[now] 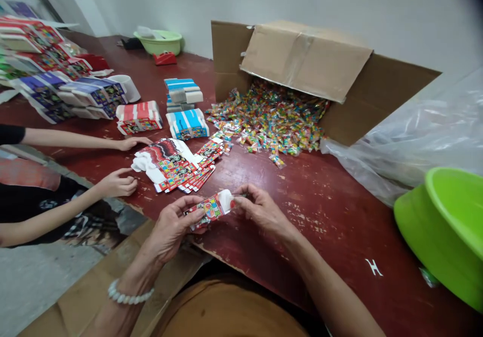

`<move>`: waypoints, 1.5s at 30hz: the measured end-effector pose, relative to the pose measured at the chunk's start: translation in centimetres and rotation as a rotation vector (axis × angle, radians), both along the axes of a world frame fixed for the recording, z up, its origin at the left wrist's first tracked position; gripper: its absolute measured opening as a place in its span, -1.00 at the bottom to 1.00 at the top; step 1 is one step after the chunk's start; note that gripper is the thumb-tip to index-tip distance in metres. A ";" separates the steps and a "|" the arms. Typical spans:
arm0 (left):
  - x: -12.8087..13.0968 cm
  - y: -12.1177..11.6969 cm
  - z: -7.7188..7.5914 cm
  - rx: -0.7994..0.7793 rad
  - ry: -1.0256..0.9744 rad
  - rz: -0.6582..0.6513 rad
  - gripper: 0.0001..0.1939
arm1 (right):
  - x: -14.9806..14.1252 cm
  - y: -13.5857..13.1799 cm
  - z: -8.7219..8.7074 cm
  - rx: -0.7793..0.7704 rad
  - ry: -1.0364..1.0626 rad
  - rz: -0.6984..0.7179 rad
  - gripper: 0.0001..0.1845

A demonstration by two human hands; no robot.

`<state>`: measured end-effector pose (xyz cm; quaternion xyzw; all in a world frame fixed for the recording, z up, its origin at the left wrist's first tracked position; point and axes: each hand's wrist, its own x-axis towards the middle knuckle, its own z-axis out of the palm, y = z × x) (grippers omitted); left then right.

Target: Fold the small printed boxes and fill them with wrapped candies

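Observation:
My left hand point(177, 224) is closed around a small printed red candy box point(210, 208), held over the table's front edge. The box's white end flap point(225, 200) points to the right. At that end the fingers of my right hand point(256, 207) are pinched together, close to the flap; what they hold, if anything, is too small to make out. Just beyond my hands, flat printed boxes point(177, 168) lie in a fanned pile. Further back, many small wrapped candies point(279, 120) spill from a cardboard box point(305, 63) lying on its side.
Another person's hands point(121, 181) rest beside the flat pile at left. Banded stacks of blue boxes point(187, 124), red boxes point(139, 117) and purple boxes point(94, 95) stand behind. A green basin point(418, 211) and clear plastic sheeting point(426, 131) lie at right on the red table point(320, 201).

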<state>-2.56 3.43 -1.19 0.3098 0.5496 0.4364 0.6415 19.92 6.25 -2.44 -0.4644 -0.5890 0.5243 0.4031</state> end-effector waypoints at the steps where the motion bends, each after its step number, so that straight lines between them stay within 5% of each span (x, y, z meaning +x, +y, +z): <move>1: 0.3 -0.2 -0.1 -0.008 -0.053 -0.008 -0.53 | -0.4 -0.6 0.2 0.040 -0.025 -0.016 -0.83; 4: 1.2 -1.1 -0.6 -0.026 -0.194 -0.160 -0.53 | -0.9 -1.0 0.7 0.097 -0.114 -0.065 -0.78; 10: 2.6 -2.4 -1.1 -0.007 -0.290 -0.463 -0.51 | -0.9 -0.1 1.6 0.059 -0.087 0.118 -0.81; 15: 3.1 -2.4 -0.1 0.043 -0.270 -0.413 -0.51 | -1.7 -1.0 2.0 0.184 -0.144 -0.090 -0.85; 19: 3.3 -1.9 0.4 0.016 -0.262 -0.291 -0.56 | -2.3 -1.6 2.2 0.299 -0.132 -0.004 -0.83; 23: 3.8 -1.5 0.3 -0.115 -0.263 -0.117 -0.49 | -2.0 -1.2 1.8 0.005 0.140 -0.107 -0.71; 28: 4.6 -1.9 -0.2 0.050 -0.209 -0.089 -0.54 | -2.2 -1.2 0.2 -0.353 0.305 0.144 -0.49; 30: 4.7 -2.0 -0.2 0.085 -0.202 -0.091 -0.54 | -2.4 -1.5 -0.2 -0.272 0.303 0.121 -0.60; 33: 4.4 -1.6 0.0 -0.069 -0.322 -0.124 -0.58 | -2.4 -2.1 0.0 0.084 0.188 0.014 -0.75; 36: 4.2 -1.2 0.4 -0.180 -0.486 -0.158 -0.56 | -2.1 -2.4 0.9 0.266 0.043 0.087 -0.80; 42: 4.7 -1.1 0.7 -0.095 -0.379 -0.154 -0.36 | -2.7 -1.7 1.8 -0.271 0.280 0.093 -0.71; 45: 4.6 -1.2 0.4 -0.084 -0.321 -0.175 -0.26 | -2.9 -1.5 1.7 -0.323 0.284 0.072 -0.71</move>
